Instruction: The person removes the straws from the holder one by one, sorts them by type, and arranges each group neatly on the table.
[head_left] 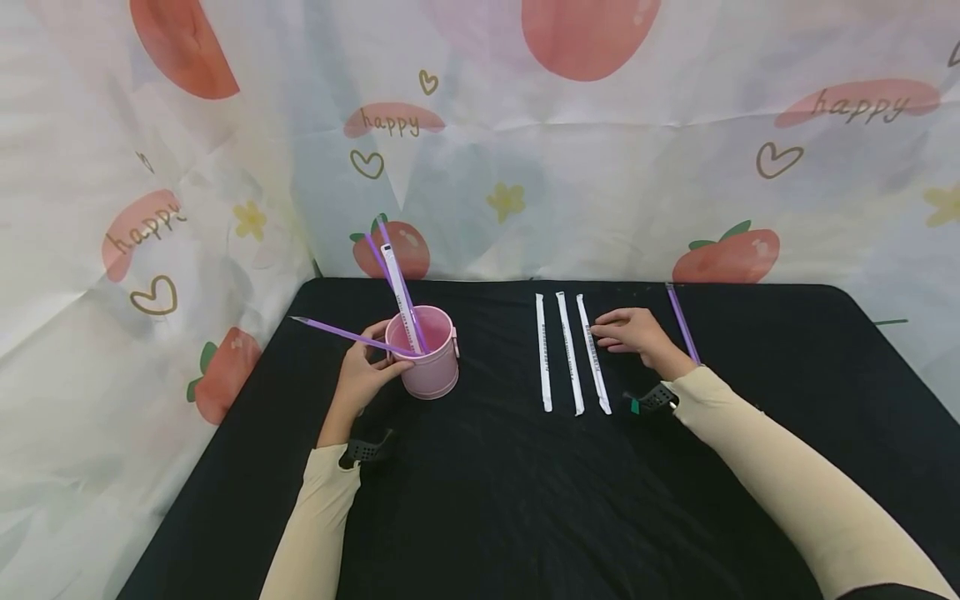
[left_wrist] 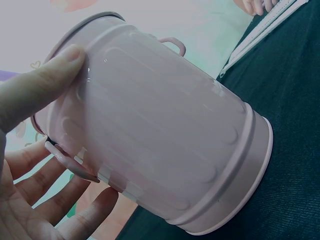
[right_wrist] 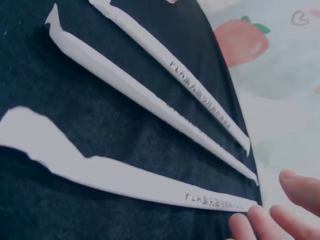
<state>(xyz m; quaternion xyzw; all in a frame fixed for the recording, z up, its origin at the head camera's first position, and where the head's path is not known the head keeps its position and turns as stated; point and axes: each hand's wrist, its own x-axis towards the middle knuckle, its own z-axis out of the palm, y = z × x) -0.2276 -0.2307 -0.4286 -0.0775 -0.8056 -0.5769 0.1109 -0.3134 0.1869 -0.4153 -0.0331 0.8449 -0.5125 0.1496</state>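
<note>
My left hand [head_left: 362, 373] grips a small pink bucket [head_left: 433, 379] at its left side, the thumb [left_wrist: 60, 67] pressed near the rim and the fingers by the wire-like handle. Purple straws and one paper-wrapped straw [head_left: 402, 292] stand in the bucket. Another purple straw [head_left: 330, 330] leans far out to the left, across the left hand. My right hand [head_left: 637, 335] holds nothing. Its relaxed fingers lie right beside the upper end of the rightmost white wrapped straw [head_left: 593, 354], whose paper bears dark print.
Two more wrapped straws, a middle one [head_left: 570, 354] and a left one [head_left: 543, 354], lie roughly parallel on the black tablecloth [head_left: 495, 492]. Beyond the right wrist lies a purple straw [head_left: 681, 321]. A printed curtain [head_left: 600, 192] hangs behind the table's back edge.
</note>
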